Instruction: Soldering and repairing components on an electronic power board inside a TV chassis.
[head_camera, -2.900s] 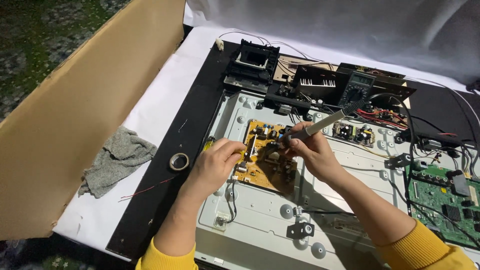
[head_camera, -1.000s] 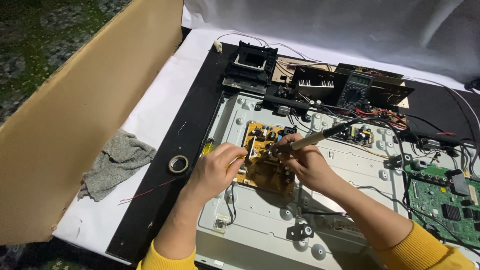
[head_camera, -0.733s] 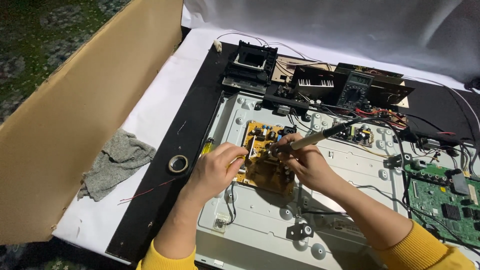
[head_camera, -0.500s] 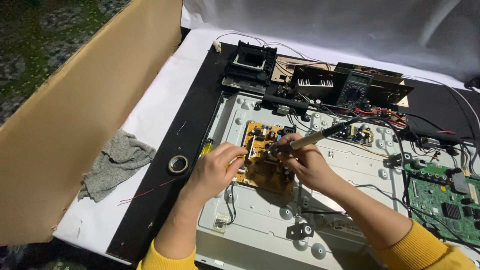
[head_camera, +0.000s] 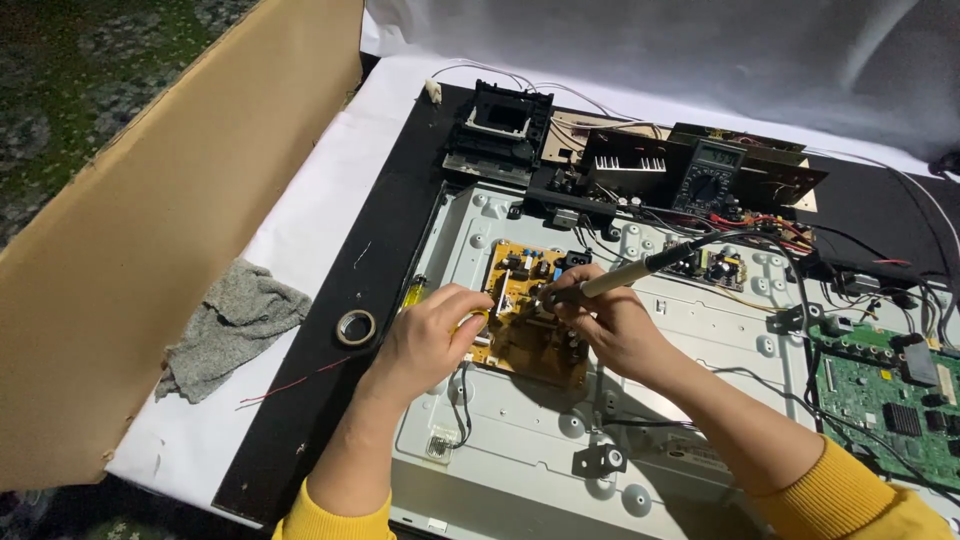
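On bench, biggest first:
Cardboard sheet (head_camera: 170, 260): leans along the left edge, clear of the work.
White cloth (head_camera: 310, 220): covers the table, with a black panel (head_camera: 370, 270) lying on it.
Metal chassis (head_camera: 640, 440): large grey backplate, flat, screw bosses showing; everything else sits on it or at its far edge.
Green board (head_camera: 880, 400): right end of the chassis, well apart from both hands.
Yellow board (head_camera: 525, 320): upper-left part of the chassis, directly between and under both hands; near edge partly hidden by the fingers.
Multimeter (head_camera: 708, 182): far edge, among black modules and red and black leads.
Grey rag (head_camera: 235, 325): on the cloth, left of the panel.
Tape roll (head_camera: 354, 327): on the black panel, just beside the left wrist.
Left hand (head_camera: 430, 335): fingers curled, pinched on something small and yellowish at the board's left edge; can't tell what it is.
Right hand (head_camera: 610, 325): closed around the soldering iron (head_camera: 610, 283) in a pen grip, cord trailing up and right.
Iron tip: down at the board's middle, close to the left fingertips; actual contact too small to confirm.
Technique, my read: brace the right wrist on the chassis, touch only the one joint, keep left fingers off the hot tip, keep the cord away from the meter leads.
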